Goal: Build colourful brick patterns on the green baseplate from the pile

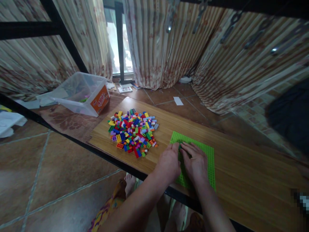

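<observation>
On the wooden tabletop lies a bright green studded baseplate (pixel 210 167). My left hand (pixel 169 163) is closed over its left part, fingers curled down and largely hidden. From the other side my right hand (pixel 196 162) reaches in, fingers bent and fingertips meeting those of the left. A small dark green toy brick (pixel 180 146) shows between the fingertips of both hands, at the plate's upper left. How it sits on the studs is hidden by my fingers. To the left is a spread pile of mixed coloured toy bricks (pixel 135 130).
A clear plastic box (pixel 74 93) with an orange label stands on a brown patterned cloth (pixel 70 124) at the table's left end, a few pieces inside. A dark frame bar (pixel 108 158) runs along the near edge. Striped curtains (pixel 164 48) hang behind.
</observation>
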Demonstrator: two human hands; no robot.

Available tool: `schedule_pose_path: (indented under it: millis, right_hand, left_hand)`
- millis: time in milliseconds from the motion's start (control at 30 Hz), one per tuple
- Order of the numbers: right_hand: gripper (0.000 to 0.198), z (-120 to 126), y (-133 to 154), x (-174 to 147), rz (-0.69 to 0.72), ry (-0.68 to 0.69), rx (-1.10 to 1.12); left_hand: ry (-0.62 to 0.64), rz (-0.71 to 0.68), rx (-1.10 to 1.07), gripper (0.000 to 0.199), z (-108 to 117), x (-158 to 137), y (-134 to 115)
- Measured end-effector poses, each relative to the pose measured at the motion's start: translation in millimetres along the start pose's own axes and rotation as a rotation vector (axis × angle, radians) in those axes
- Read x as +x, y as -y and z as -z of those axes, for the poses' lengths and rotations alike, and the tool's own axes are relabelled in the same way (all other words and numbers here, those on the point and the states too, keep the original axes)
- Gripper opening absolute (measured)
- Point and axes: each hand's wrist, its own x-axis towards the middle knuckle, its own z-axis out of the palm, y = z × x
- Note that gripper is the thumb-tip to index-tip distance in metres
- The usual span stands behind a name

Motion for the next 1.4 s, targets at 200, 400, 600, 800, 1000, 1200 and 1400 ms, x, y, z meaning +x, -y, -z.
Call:
schedule_pose_path:
  millis: [200, 400, 600, 800, 1000, 1200, 1400]
  right_hand:
    - [0.03, 2, 7, -1, 0.012, 0.008, -0.062]
    - [0.031, 0, 11, -5, -0.006, -0.002, -0.064]
    - [0.03, 3, 1, -3, 0.011, 0.012, 0.008]
    - [0.03, 6, -4, -1, 0.045, 0.049, 0.027]
    - [0.027, 7, 0, 2, 0.068, 0.07, 0.069]
    - [0.024, 15, -7, 2, 0.034, 0.022, 0.101]
    - [0.024, 18, -12, 1, 0.017, 0.026, 0.101]
  left_hand:
    - [0.016, -0.002, -0.002, 0.06, 1, -2, -1]
    - [0.001, -0.015, 0.034, 0.055, 1, -1, 0]
    - [0.005, -0.027, 0.054, 0.056, 1, 0, 2]
    - [0.015, -0.023, 0.061, 0.055, 2, 1, 2]
    - [0.011, -0.023, 0.069, 0.054, 1, 2, 2]
    - [0.014, -0.009, 0.086, 0.054, 1, 2, 2]
    - [0.002, -0.009, 0.091, 0.054, -1, 4, 4]
